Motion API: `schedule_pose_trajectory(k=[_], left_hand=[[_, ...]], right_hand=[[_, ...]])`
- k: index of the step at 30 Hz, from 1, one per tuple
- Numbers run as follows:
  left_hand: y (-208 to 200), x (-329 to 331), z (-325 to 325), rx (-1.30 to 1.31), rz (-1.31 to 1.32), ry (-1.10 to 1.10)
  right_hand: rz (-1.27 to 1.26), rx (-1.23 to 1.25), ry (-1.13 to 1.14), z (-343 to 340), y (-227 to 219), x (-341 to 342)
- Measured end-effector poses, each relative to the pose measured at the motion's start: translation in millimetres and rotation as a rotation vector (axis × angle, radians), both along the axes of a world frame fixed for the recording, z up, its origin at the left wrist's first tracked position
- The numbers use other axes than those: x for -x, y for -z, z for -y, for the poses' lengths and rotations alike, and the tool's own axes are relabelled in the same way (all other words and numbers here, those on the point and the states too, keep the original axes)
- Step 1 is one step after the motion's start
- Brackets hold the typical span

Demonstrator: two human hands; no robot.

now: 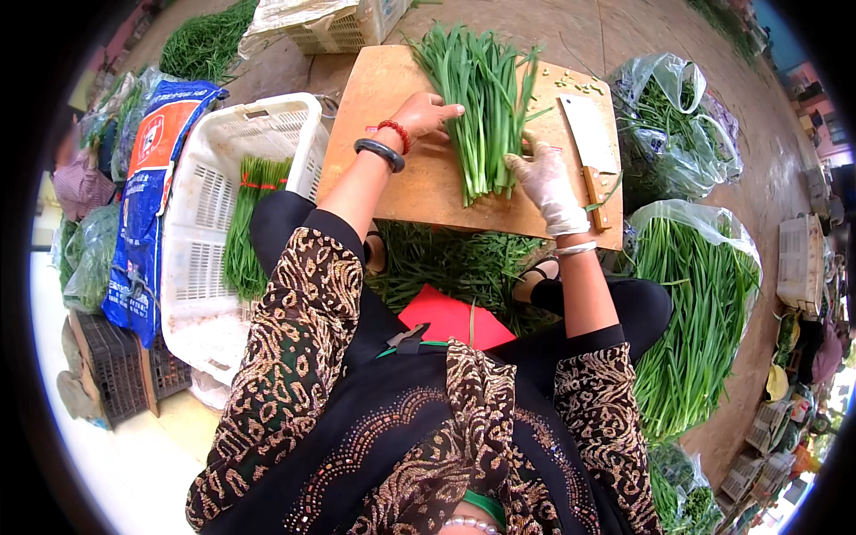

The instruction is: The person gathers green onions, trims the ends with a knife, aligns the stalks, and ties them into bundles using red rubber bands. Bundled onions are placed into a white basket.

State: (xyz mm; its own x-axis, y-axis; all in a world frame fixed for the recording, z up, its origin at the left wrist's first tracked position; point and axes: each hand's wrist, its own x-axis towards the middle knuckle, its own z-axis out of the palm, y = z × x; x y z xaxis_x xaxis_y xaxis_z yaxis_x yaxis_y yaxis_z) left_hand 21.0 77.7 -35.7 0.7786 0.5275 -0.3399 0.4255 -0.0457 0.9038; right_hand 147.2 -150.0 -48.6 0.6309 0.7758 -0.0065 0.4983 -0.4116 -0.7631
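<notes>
Garlic chives (pixel 477 116) are pointing lengthwise away
Left grip (pixel 423 117) and gloved right grip (pixel 544 183) are cupping opposite sides, half-open.

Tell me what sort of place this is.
Probably a vegetable market or produce-sorting area: there is a plastic bag of long green leaves, a white crate holding tied bundles, and a cleaver on a wooden board.

From here I see brown floor (pixel 765 169), bright light (pixel 111 459) whitening the lower left, and a wall (pixel 786 40) in 2 colours, blue and pink.
</notes>
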Motion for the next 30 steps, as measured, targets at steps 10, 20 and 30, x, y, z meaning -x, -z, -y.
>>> schedule_pose_trajectory(k=[10, 20, 30], left_hand=[[-1.1, 3.0, -0.1, 0.016, -0.058, -0.083], [18.6, 9.6, 1.0, 0.044, 0.136, -0.210], [14.9, 19.8, 3.5, 0.003, 0.075, -0.311]], right_hand=[[0.162, 0.031, 0.112, 16.6, -8.9, 23.6], [-0.030, 0.123, 0.062, 24.6, -0.4, -2.5], [0.234, 0.042, 0.271, 28.2, -16.5, 4.8]])
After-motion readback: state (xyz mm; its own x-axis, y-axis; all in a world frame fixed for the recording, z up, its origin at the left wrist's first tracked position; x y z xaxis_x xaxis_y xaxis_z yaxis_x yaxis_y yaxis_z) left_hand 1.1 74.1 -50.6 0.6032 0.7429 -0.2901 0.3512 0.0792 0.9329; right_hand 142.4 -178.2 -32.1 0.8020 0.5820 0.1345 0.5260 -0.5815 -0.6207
